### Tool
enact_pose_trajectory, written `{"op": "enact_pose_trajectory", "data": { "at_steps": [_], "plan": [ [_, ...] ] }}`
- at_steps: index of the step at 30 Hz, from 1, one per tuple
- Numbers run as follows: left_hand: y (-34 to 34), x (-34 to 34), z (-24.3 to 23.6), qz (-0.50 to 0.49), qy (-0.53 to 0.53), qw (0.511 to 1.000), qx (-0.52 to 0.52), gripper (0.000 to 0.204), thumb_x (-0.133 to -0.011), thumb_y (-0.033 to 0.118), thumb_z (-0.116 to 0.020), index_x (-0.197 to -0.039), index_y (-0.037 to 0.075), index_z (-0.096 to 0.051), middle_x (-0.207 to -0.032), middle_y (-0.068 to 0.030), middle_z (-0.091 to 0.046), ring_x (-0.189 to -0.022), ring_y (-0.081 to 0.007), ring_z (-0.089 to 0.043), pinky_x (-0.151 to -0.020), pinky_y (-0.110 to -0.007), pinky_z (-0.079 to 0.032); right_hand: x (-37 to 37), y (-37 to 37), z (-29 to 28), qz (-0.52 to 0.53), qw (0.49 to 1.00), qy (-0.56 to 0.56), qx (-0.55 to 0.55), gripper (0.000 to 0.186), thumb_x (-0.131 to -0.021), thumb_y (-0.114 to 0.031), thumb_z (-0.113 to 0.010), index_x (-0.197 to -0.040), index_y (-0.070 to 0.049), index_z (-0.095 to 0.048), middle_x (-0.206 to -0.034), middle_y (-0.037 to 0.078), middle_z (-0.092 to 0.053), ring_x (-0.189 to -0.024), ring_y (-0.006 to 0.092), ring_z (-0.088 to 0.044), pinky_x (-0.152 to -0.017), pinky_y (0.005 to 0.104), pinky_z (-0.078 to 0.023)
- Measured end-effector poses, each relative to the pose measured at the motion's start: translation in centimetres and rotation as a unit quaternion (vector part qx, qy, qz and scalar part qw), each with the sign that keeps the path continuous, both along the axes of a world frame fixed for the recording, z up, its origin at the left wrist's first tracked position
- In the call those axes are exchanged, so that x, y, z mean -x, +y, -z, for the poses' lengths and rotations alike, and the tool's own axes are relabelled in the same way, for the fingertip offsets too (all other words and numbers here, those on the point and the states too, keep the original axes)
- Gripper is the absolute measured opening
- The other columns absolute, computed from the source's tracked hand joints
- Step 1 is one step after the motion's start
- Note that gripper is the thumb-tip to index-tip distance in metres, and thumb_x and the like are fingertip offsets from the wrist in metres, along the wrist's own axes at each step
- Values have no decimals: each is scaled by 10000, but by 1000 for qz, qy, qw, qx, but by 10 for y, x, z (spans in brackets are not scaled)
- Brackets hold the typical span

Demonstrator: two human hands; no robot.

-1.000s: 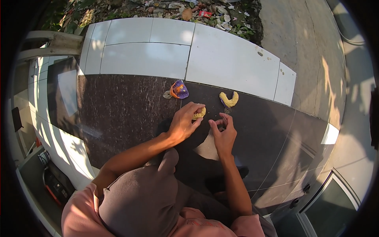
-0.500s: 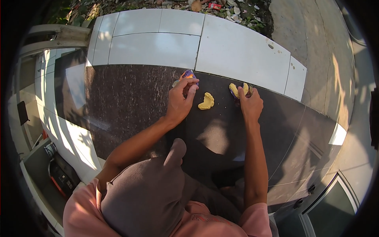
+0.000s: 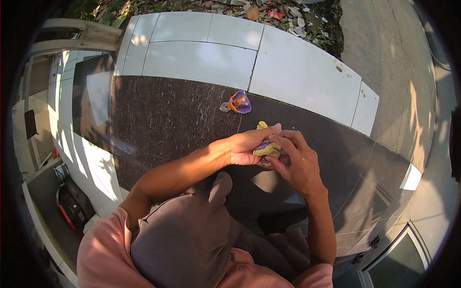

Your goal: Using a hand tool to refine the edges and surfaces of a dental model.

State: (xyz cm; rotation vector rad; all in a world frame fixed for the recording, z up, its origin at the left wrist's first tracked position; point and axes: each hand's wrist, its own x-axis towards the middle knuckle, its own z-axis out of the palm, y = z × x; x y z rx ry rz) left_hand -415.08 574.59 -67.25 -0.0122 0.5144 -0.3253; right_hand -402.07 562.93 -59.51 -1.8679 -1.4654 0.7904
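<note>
Both my hands meet over the dark floor around a dental impression tray filled with purple material and yellow plaster. My left hand grips it from the left. From the right, the bent fingers of my right hand close on its other side, covering part of it. Just beyond my left thumb shows a bit of a yellow plaster dental cast; my hand hides the rest. Farther off lies a second impression tray, lined with orange and purple material, its metal handle pointing left.
Dark floor tiles lie under my hands, bordered at the far side by white tiles. Past them is ground strewn with litter and leaves. A metal railing stands at the far left, and a glass-paned frame at the near right.
My left hand has let go of the orange-and-purple tray and come right and nearer. My right hand has brought the plaster-filled tray nearer and leftward, and both hands now hold it.
</note>
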Motion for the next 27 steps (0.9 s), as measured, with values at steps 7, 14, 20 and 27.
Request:
{"op": "enact_pose_trajectory", "data": {
  "at_steps": [7,14,20,27],
  "plan": [
    [7,-14,-47,-201,206,958,2,208,-970,189,-396,-957,14,-508,-1052,-153,-564,-1053,-314,-565,-950,-532,-466,18,-14,-22,129,990,64,11,449,-854,-4,-617,-1293,-78,-562,-885,135,-575,-726,214,-603,-606,276,-476],
    [11,-14,-55,-271,258,927,13,267,-984,225,-370,-1173,46,-310,-1081,-121,-476,-1075,-308,-526,-979,-594,-437,42,-10,-16,131,986,98,-20,366,-856,-4,-633,-1207,-106,-648,-801,92,-629,-641,191,-604,-592,287,-481],
    [8,-13,-55,-277,299,913,1,290,-995,264,-400,-1187,61,-321,-1088,-116,-479,-1060,-296,-531,-965,-579,-451,47,-5,-12,125,990,43,-42,337,-848,-2,-639,-1168,-104,-664,-813,90,-637,-639,199,-612,-580,296,-485],
    [9,-11,-50,-320,257,909,-79,283,-1003,283,-419,-1203,99,-338,-1120,-123,-507,-1089,-294,-541,-930,-524,-492,49,-2,-15,121,992,2,-41,337,-836,13,-641,-1155,-92,-666,-803,88,-627,-613,212,-591,-554,300,-473]
  ]
}}
